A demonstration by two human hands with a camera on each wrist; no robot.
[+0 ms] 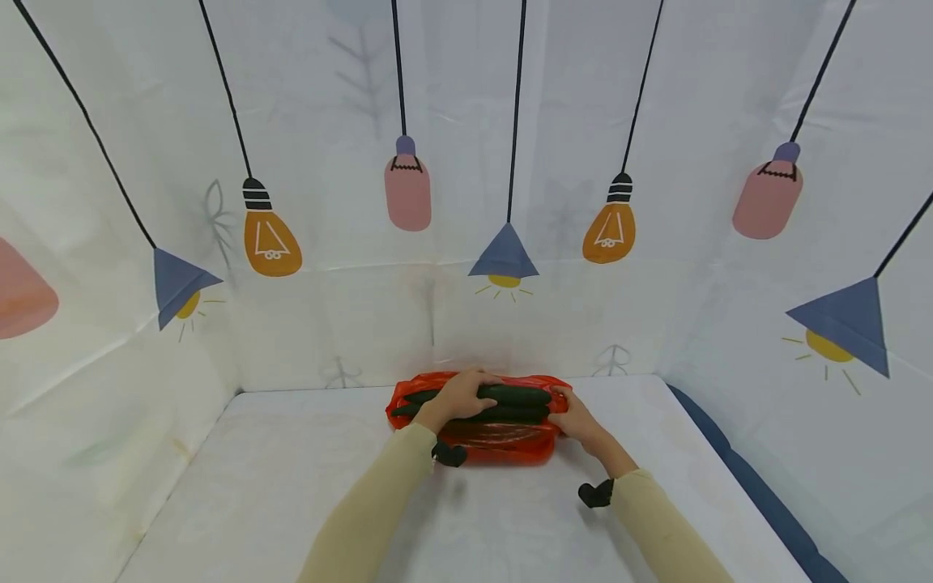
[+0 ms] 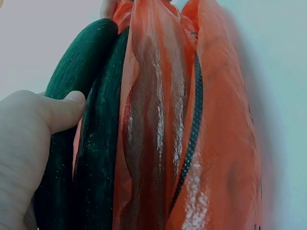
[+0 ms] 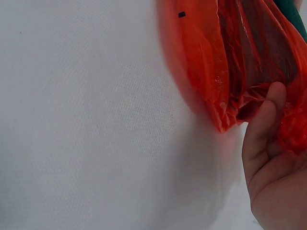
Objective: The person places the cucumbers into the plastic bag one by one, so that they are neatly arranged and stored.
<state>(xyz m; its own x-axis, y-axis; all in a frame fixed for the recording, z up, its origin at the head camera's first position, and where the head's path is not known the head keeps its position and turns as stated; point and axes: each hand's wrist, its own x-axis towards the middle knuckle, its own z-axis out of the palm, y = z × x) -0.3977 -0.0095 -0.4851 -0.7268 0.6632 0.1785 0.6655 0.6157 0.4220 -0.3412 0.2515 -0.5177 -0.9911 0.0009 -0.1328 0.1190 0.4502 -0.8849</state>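
Dark green cucumbers lie side by side in a red plastic bag near the back of the white table. My left hand grips the rear cucumber from above. In the left wrist view its thumb presses along that cucumber, beside a second one; the other fingers are mostly hidden. At the bag's right end, my right hand holds the gathered plastic, near the cucumbers' tips. The right wrist view has its fingers curled against the crumpled red bag.
The white table meets a white sheet wall printed with hanging lamps, close behind the bag. More sheeting rises on the left and right. A dark blue padded edge runs along the table's right side.
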